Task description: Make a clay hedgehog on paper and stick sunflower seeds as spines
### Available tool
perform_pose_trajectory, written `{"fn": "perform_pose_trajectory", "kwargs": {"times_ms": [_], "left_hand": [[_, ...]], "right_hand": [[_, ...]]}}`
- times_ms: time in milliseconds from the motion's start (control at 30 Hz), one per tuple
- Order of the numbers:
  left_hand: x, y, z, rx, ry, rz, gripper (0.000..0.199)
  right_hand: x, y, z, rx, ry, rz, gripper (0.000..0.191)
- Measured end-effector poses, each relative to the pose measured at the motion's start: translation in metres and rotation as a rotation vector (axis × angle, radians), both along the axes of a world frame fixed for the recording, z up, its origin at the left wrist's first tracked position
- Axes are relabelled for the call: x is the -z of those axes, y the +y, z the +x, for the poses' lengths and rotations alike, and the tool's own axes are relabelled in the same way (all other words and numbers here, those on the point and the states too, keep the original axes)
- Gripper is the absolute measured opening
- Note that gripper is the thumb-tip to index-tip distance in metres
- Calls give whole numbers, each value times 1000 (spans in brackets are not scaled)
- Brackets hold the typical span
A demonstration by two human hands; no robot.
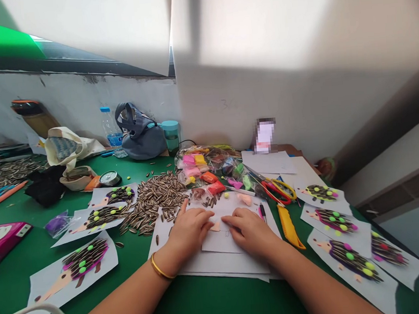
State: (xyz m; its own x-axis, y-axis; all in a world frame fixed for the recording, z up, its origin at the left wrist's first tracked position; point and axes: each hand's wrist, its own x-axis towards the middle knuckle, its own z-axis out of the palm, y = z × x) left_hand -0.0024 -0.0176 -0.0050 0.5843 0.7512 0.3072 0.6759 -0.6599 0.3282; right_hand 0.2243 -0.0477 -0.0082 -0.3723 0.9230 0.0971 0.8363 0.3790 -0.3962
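On a stack of white sheets (189, 267) in front of me, a smaller white paper (216, 244) carries a flat piece of peach-coloured modelling clay (215, 226). My left hand (189, 232) lies over the left part of the paper, its fingertips at the clay and its fingers apart. From the right, my right hand (250, 231) reaches to the clay's other side with the index finger stretched out and the other fingers bent. Neither hand visibly grips anything. A peach clay lump (245, 199) and a black pen (263, 212) lie beyond my right hand.
Sunflower seeds (158, 195) are heaped at left. Bagged coloured clay (211, 177) and scissors (279, 190) lie behind the sheets. Seed-and-clay hedgehog pictures (87, 258) flank both sides. A yellow cutter (289, 225) lies at right; a bag (143, 140) stands at the back.
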Motion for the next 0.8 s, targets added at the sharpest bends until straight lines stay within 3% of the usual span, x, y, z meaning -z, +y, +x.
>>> {"fn": "perform_pose_trajectory", "kwargs": {"times_ms": [433,633,800], "left_hand": [[3,-9,22,-167,38,62,33],[5,-6,19,-165,-5,-6,35],[4,-10,24,-177,33,27,43]], "right_hand": [[6,1,-1,5,10,29,36],[6,0,0,3,1,25,36],[5,1,-1,2,6,18,36]]}}
